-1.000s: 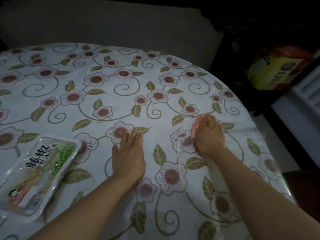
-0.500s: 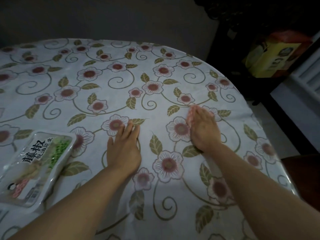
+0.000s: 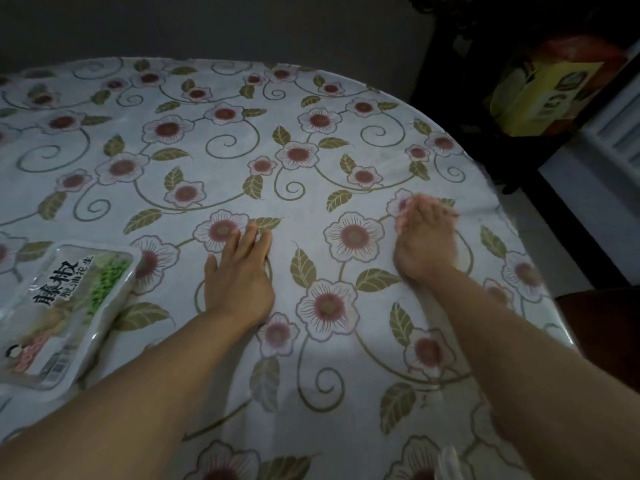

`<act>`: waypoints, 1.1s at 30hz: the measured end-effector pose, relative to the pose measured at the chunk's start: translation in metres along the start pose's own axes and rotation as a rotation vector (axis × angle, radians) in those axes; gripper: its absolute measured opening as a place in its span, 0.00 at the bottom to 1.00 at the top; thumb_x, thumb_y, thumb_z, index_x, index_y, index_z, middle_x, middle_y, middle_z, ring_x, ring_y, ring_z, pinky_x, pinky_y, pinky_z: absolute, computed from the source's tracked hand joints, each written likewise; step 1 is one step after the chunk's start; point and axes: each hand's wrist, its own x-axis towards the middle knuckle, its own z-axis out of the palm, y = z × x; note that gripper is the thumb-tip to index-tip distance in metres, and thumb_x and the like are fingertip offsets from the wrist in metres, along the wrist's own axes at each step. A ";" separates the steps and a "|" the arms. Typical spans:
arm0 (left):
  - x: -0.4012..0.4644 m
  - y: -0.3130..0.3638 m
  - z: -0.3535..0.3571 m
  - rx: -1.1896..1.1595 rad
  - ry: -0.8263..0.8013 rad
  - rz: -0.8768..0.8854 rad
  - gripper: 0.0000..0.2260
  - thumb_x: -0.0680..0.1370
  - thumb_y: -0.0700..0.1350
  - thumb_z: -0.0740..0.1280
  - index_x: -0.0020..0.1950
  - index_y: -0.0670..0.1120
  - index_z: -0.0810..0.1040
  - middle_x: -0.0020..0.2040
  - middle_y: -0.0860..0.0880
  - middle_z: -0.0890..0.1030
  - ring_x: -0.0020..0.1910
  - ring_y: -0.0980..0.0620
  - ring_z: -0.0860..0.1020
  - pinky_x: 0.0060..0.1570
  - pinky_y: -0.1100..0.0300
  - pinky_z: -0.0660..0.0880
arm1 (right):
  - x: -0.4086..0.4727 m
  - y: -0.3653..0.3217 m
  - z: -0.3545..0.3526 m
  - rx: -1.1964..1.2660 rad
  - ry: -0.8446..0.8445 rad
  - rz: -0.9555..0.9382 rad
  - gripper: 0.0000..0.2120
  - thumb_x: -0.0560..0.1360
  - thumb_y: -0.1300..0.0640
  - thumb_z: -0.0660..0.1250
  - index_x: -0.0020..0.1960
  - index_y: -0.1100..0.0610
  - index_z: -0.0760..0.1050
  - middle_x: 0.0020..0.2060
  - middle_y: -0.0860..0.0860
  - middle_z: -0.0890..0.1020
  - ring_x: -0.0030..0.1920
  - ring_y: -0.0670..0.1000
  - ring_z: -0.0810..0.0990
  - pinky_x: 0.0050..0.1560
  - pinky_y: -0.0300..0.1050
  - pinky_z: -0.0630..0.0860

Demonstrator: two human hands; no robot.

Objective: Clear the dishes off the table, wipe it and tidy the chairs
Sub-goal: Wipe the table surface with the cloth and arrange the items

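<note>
The tablecloth (image 3: 214,161) looks like smooth plastic sheeting with a soft sheen, printed with flowers. Near its left edge lies a packet (image 3: 59,317) in glossy clear plastic film. The yellow box (image 3: 543,98) beyond looks like printed cardboard.

Head view — down over table (image 3: 311,168)

Both hands lie on the counter (image 3: 311,188): left hand (image 3: 239,278) mid-frame, right hand (image 3: 424,244) to its right. A food packet (image 3: 65,313) lies at lower left, a box (image 3: 543,98) off the counter, upper right.
</note>
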 end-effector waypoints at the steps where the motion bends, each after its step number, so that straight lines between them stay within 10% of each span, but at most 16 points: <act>1: 0.001 0.000 0.000 0.001 -0.009 0.000 0.27 0.80 0.41 0.53 0.78 0.52 0.48 0.79 0.53 0.42 0.77 0.50 0.41 0.74 0.42 0.47 | -0.008 -0.022 0.004 0.026 0.036 -0.042 0.27 0.75 0.55 0.49 0.70 0.67 0.61 0.68 0.64 0.65 0.70 0.62 0.62 0.71 0.52 0.59; 7: -0.005 -0.003 -0.015 0.009 -0.126 0.044 0.31 0.78 0.40 0.58 0.78 0.51 0.48 0.79 0.52 0.43 0.78 0.48 0.44 0.73 0.42 0.53 | -0.110 -0.080 0.016 0.345 0.007 -0.657 0.31 0.73 0.66 0.60 0.75 0.59 0.59 0.73 0.55 0.64 0.75 0.55 0.59 0.75 0.52 0.52; 14: -0.041 -0.003 -0.018 0.021 -0.186 0.042 0.33 0.78 0.41 0.59 0.78 0.52 0.47 0.79 0.51 0.43 0.77 0.48 0.43 0.74 0.44 0.52 | -0.091 -0.026 -0.008 0.321 -0.095 -0.112 0.27 0.71 0.69 0.58 0.71 0.60 0.66 0.68 0.57 0.71 0.68 0.56 0.69 0.65 0.44 0.68; 18: -0.037 0.007 -0.022 -0.065 -0.148 0.046 0.30 0.77 0.40 0.59 0.78 0.49 0.53 0.79 0.49 0.49 0.77 0.48 0.48 0.74 0.46 0.55 | -0.070 -0.036 -0.051 0.800 -0.018 0.137 0.11 0.76 0.67 0.58 0.47 0.62 0.79 0.41 0.52 0.81 0.42 0.51 0.78 0.35 0.39 0.71; 23: -0.031 0.014 -0.018 -0.047 -0.122 0.058 0.29 0.77 0.39 0.61 0.77 0.47 0.55 0.79 0.48 0.49 0.77 0.49 0.49 0.73 0.48 0.57 | -0.054 -0.040 -0.066 1.509 -0.184 0.336 0.11 0.78 0.64 0.58 0.48 0.62 0.79 0.42 0.62 0.84 0.42 0.61 0.83 0.41 0.50 0.81; 28: -0.023 0.015 -0.018 -0.053 -0.076 0.060 0.29 0.76 0.40 0.62 0.76 0.47 0.56 0.79 0.48 0.50 0.77 0.49 0.50 0.73 0.46 0.56 | -0.042 -0.032 -0.036 0.673 0.075 0.018 0.13 0.78 0.67 0.55 0.56 0.61 0.76 0.46 0.55 0.79 0.49 0.56 0.77 0.43 0.37 0.67; 33: -0.021 0.016 -0.013 -0.019 0.004 0.065 0.25 0.77 0.39 0.60 0.73 0.47 0.59 0.78 0.49 0.53 0.76 0.48 0.52 0.71 0.47 0.58 | -0.055 -0.036 -0.007 0.350 -0.180 -0.387 0.29 0.80 0.46 0.51 0.77 0.55 0.51 0.76 0.51 0.57 0.75 0.51 0.54 0.73 0.44 0.52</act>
